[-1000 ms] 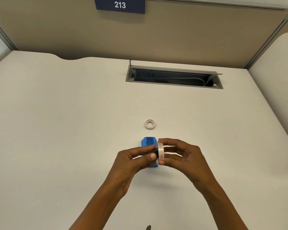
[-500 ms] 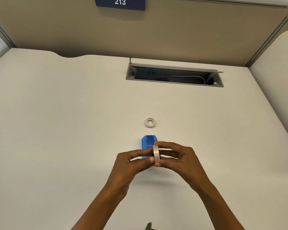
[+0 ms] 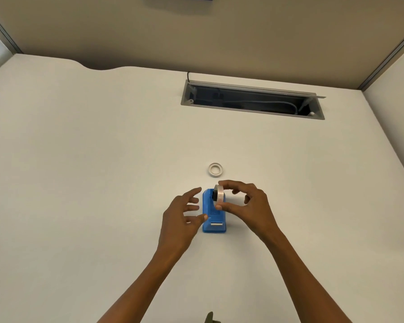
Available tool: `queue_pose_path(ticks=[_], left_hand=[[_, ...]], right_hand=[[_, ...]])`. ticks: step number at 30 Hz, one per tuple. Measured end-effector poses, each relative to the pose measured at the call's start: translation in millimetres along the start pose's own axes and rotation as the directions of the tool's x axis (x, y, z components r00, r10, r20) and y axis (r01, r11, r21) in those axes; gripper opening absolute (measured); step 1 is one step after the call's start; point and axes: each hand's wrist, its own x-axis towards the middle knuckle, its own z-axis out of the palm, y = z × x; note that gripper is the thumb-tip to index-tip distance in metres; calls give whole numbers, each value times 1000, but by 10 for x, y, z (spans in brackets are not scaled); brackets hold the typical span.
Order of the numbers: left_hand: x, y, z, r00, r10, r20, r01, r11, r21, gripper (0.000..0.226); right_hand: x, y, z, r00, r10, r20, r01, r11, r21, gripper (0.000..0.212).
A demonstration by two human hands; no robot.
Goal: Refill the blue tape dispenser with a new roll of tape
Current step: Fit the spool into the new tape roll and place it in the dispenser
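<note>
The blue tape dispenser [image 3: 214,217] stands on the white desk, its metal cutter toward me. My right hand [image 3: 250,206] pinches a clear tape roll [image 3: 219,194] on edge, with a black hub in its centre, right over the far end of the dispenser. Whether the roll touches the dispenser I cannot tell. My left hand [image 3: 182,217] hovers just left of the dispenser with fingers spread, its thumb tip close to the blue side and nothing in it.
A small white empty tape core [image 3: 215,169] lies flat on the desk just beyond the dispenser. Farther back is an open grey cable tray slot [image 3: 252,110] with wires inside. Beige partition walls enclose the desk [image 3: 79,159].
My left hand has let go of the roll and opened out to the left. My right hand alone has carried the roll forward over the dispenser's far end.
</note>
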Motion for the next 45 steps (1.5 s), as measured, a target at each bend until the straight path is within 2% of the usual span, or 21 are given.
queue_pose_path(ticks=[3, 7, 11, 22, 26, 31, 37, 40, 45], left_hand=[[33, -80, 1, 1000, 21, 9, -21, 998, 57, 65], [60, -138, 17, 999, -34, 40, 34, 999, 12, 69], [74, -171, 7, 995, -71, 66, 73, 997, -26, 68], [111, -253, 21, 989, -114, 91, 111, 993, 38, 62], [151, -213, 30, 995, -14, 95, 10, 999, 39, 61], [312, -137, 106, 974, 128, 185, -159, 973, 164, 60], [417, -208, 171, 968, 179, 177, -214, 954, 211, 59], [436, -235, 175, 969, 173, 177, -210, 954, 214, 62], [473, -231, 174, 968, 113, 223, -161, 963, 215, 53]], right_hand=[[75, 39, 30, 1000, 4, 30, -2, 998, -68, 44], [115, 111, 44, 999, -8, 50, 13, 994, -112, 44], [149, 149, 55, 998, -10, 64, 17, 993, -115, 44], [223, 188, 86, 993, 24, 119, -5, 988, -152, 45], [246, 193, 73, 989, 37, 145, -14, 988, -156, 46], [219, 194, 92, 992, 16, 125, -6, 997, -83, 55], [151, 212, 85, 1000, -6, 22, 5, 999, 41, 25], [131, 229, 53, 994, -107, 19, 106, 994, 28, 10], [116, 231, 33, 982, -176, 73, 180, 982, -49, 32]])
